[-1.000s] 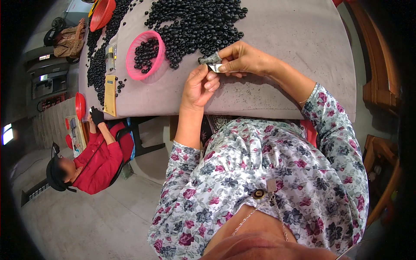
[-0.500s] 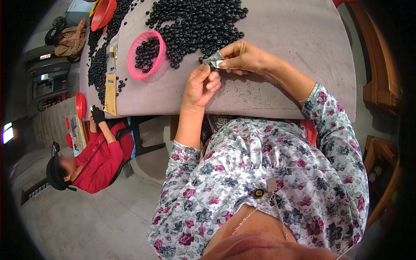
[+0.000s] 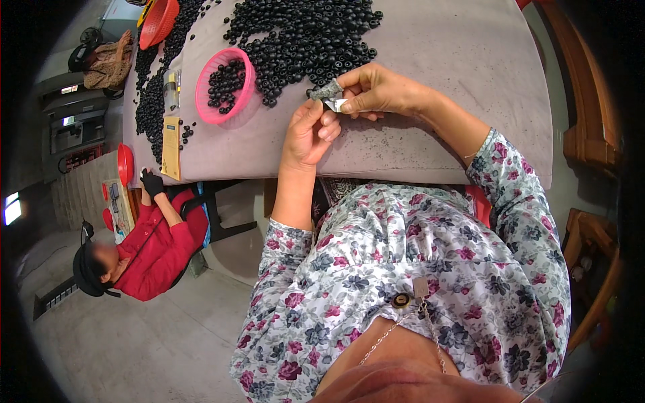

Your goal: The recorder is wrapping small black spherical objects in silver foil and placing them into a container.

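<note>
My right hand (image 3: 376, 91) pinches a small grey and silvery piece (image 3: 328, 94) above the grey table (image 3: 457, 54). My left hand (image 3: 310, 131) is just below it, fingers curled, its fingertips touching the same piece. A large heap of small black ring-shaped parts (image 3: 309, 37) lies on the table just beyond both hands. A pink round basket (image 3: 225, 86) with several of the black parts in it stands to the left of my hands.
More black parts (image 3: 151, 101) spread along the table's left edge, beside a red basket (image 3: 158, 23) and a flat yellow card (image 3: 171, 138). A person in a red shirt and black glove (image 3: 151, 245) sits at the left. Wooden furniture (image 3: 591, 134) stands at the right.
</note>
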### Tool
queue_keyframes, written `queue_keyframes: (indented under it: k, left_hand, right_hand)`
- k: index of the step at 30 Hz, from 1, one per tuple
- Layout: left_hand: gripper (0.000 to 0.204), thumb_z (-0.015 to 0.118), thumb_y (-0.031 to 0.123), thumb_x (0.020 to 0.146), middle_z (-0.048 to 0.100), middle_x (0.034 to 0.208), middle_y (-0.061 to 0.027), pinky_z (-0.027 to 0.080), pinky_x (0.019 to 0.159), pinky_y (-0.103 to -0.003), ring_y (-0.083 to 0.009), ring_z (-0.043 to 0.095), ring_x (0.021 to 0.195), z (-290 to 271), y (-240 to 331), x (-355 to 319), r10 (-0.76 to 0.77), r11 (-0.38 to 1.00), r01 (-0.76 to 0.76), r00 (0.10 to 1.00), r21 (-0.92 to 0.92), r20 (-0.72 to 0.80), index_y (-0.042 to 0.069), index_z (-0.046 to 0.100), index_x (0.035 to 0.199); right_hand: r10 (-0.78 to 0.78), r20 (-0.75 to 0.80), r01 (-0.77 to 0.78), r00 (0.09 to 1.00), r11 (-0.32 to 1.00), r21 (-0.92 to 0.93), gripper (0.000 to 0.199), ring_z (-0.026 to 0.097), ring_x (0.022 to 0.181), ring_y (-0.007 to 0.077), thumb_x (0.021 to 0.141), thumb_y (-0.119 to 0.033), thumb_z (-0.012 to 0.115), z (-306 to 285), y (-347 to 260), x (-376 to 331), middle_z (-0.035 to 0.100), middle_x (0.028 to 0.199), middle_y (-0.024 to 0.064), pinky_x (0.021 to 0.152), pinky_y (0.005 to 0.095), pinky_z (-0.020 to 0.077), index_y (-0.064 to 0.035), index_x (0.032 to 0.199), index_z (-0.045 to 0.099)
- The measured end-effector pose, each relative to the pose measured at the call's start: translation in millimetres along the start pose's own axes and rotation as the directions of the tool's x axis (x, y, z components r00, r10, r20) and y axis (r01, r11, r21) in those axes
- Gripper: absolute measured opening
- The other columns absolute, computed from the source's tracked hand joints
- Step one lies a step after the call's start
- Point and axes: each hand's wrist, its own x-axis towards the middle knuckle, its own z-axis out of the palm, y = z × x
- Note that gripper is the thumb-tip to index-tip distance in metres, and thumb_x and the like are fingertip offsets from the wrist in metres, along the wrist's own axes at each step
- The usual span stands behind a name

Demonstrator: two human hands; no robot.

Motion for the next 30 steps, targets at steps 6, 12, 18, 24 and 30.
queue_keyframes:
  k: [6, 12, 18, 24, 30]
  left_hand:
    - [0.02, 0.058, 0.023, 0.099, 0.054, 0.073, -0.0012, 0.038, 0.052, -0.022, -0.0078, 0.046, 0.055, 8.0, 3.1, -0.4, -0.028, 0.999, 0.029, 1.0, 0.033, -0.01, 0.004, 0.06, 0.104]
    - [0.031, 0.056, 0.033, 0.099, 0.051, 0.069, -0.0004, 0.037, 0.05, -0.023, -0.0076, 0.043, 0.053, -6.5, 32.2, -0.6, -0.042, 0.987, 0.028, 0.995, -0.159, -0.09, 0.004, 0.056, 0.088]
    - [0.047, 0.051, 0.047, 0.098, 0.049, 0.065, -0.0015, 0.035, 0.05, -0.025, -0.0109, 0.043, 0.054, -10.6, 126.9, 10.5, 0.272, 0.949, -0.314, 0.862, -0.027, -0.428, 0.003, 0.052, 0.082]
    - [0.023, 0.059, 0.024, 0.098, 0.062, 0.075, -0.0019, 0.037, 0.051, -0.019, -0.0069, 0.051, 0.056, -15.3, 73.3, 0.2, 0.502, 0.677, -0.08, 0.778, 0.732, -0.379, 0.002, 0.061, 0.101]
    - [0.013, 0.066, 0.011, 0.09, 0.061, 0.07, 0.002, 0.039, 0.05, -0.022, -0.0031, 0.047, 0.055, 0.9, 30.0, 11.6, 0.568, 0.276, 0.057, 0.796, 0.96, -0.21, 0.002, 0.058, 0.085]
  right_hand:
    - [-0.007, -0.033, 0.007, 0.999, 1.0, 0.014, 0.015, 0.05, 0.052, 0.0039, 0.091, -0.017, 0.068, -1.0, 1.3, 1.7, 0.058, 0.068, -0.0018, 0.044, 0.0196, 0.0349, -0.0035, 0.097, 0.067]
    - [-0.015, -0.097, 0.03, 0.995, 0.988, 0.151, 0.013, 0.051, 0.053, 0.0042, 0.092, -0.018, 0.066, -5.5, 7.3, 6.1, 0.06, 0.072, 0.0, 0.045, 0.0192, 0.0358, -0.0045, 0.091, 0.066]
    - [-0.019, -0.112, 0.033, 0.994, 0.992, 0.124, 0.014, 0.051, 0.053, 0.0038, 0.092, -0.018, 0.066, -7.3, 8.4, 6.8, 0.06, 0.072, -0.0001, 0.045, 0.0188, 0.0365, -0.0048, 0.09, 0.065]
    - [-0.012, -0.114, 0.029, 0.993, 0.988, 0.153, 0.016, 0.05, 0.053, 0.0039, 0.093, -0.018, 0.065, -2.9, 5.7, 6.1, 0.059, 0.072, -0.0003, 0.045, 0.0192, 0.0371, -0.0035, 0.088, 0.064]
    - [-0.008, -0.111, 0.03, 0.994, 0.98, 0.198, 0.015, 0.051, 0.054, 0.0045, 0.093, -0.018, 0.065, -5.3, 7.3, 4.1, 0.059, 0.073, -0.0002, 0.046, 0.0199, 0.0388, -0.0032, 0.089, 0.063]
